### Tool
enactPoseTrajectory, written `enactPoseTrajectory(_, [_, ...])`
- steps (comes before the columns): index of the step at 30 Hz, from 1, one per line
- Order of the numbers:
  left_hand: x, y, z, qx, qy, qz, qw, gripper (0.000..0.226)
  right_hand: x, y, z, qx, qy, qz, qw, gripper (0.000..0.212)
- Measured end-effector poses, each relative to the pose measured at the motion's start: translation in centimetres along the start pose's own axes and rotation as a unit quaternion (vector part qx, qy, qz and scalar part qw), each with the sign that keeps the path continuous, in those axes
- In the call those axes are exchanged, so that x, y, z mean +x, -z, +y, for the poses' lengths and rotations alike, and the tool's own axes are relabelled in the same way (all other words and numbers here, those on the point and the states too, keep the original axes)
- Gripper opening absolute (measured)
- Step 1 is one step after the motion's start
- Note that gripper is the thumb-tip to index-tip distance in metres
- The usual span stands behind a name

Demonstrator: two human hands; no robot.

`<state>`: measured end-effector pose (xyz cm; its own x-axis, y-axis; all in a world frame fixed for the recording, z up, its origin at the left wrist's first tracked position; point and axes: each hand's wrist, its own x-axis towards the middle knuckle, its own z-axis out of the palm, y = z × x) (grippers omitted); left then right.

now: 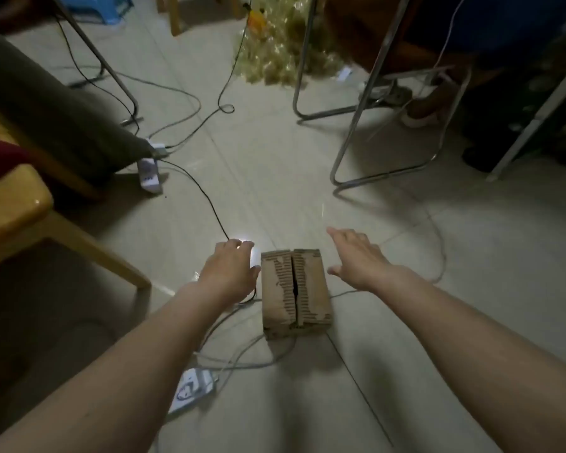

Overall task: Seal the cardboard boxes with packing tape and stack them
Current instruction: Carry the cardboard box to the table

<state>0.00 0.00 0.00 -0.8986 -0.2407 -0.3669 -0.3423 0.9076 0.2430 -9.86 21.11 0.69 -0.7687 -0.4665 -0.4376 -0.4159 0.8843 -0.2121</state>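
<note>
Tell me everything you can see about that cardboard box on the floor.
The box is small, brown, corrugated cardboard, sitting flat on the pale tiled floor between the two hands. Its two top flaps are folded shut and meet at a dark centre seam with a narrow gap; no tape shows on it. Along the seam the outer paper is torn away, baring the ribbed layer. Neither the left hand nor the right hand clearly touches it. Grey cables run beside and under its near corners.

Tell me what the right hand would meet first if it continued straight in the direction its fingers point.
Probably only bare pale floor tiles. The open right hand points forward and slightly left, beside the torn brown cardboard box; its height is unclear.
</note>
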Motion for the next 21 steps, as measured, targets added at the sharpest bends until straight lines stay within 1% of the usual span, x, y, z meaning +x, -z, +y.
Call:
enactPoseTrajectory(4, [2.8,-7.1,-1.9,-0.004,0.018,-0.029,0.999,0.052,3.5,-6.9,1.5,0.008,-0.019,-0.026,0.999,0.079])
enactPoseTrajectory(7, [4.7,-12.0,-3.1,-0.015,0.028,-0.04,0.999,0.051,6.0,-12.2,2.4,0.036,-0.03,-0.033,0.998,0.079])
enactPoseTrajectory(11, [6.5,-16.1,-3.4,-0.021,0.024,-0.05,0.998,0.05,8.1,-16.4,3.2,0.087,-0.045,-0.02,0.995,0.074])
enactPoseTrajectory(15, [7.1,-18.4,-3.5,-0.044,0.045,-0.051,0.997,0.049,8.5,-18.5,3.4,0.162,-0.051,0.002,0.985,0.081])
enactPoseTrajectory(17, [7.0,-19.2,-3.4,-0.098,0.079,-0.078,0.989,0.052,8.3,-18.9,3.2,0.189,-0.079,-0.017,0.979,0.085])
enactPoseTrajectory(18, [6.9,-19.6,-3.2,-0.142,0.095,-0.091,0.981,0.053,8.2,-19.0,3.0,0.199,-0.094,-0.028,0.975,0.084])
enactPoseTrajectory(20, [6.7,-19.8,-2.5,-0.227,0.124,-0.101,0.961,0.051,8.1,-19.0,2.8,0.219,-0.107,-0.034,0.969,0.076])
enactPoseTrajectory(21, [6.6,-19.7,-2.1,-0.251,0.131,-0.1,0.954,0.049,8.1,-18.9,2.6,0.226,-0.11,-0.034,0.967,0.07])
